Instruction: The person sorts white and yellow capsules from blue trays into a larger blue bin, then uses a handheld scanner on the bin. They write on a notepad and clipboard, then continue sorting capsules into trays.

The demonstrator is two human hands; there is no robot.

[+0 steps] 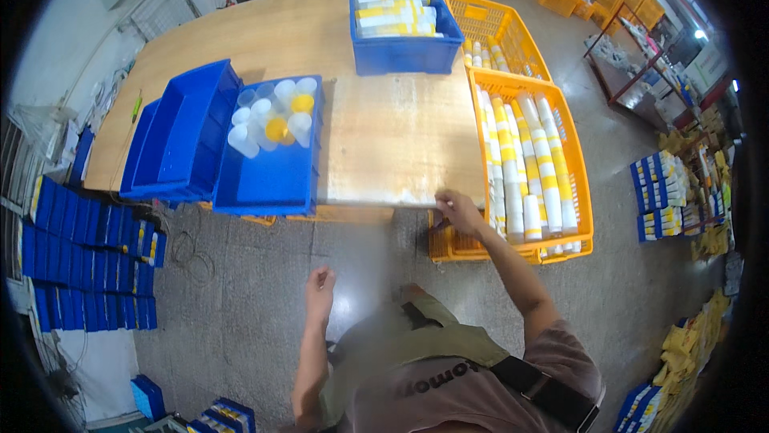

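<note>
The right hand (458,210) is gripping the surface (384,145) edge beside the orange crate (581,193) of light, slippery tubes (529,169), while the left hand (320,282) is hanging loosely curled, empty.

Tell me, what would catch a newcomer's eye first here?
Probably the orange crate at the table's right edge, packed with white-and-yellow tubes, where the person's right hand rests at the table corner. Next, the blue tray on the wooden table, holding clear cups. The left hand hangs free above the floor.

blue bins (268,181), orange crate (578,193), white-yellow tubes (529,161)
</note>
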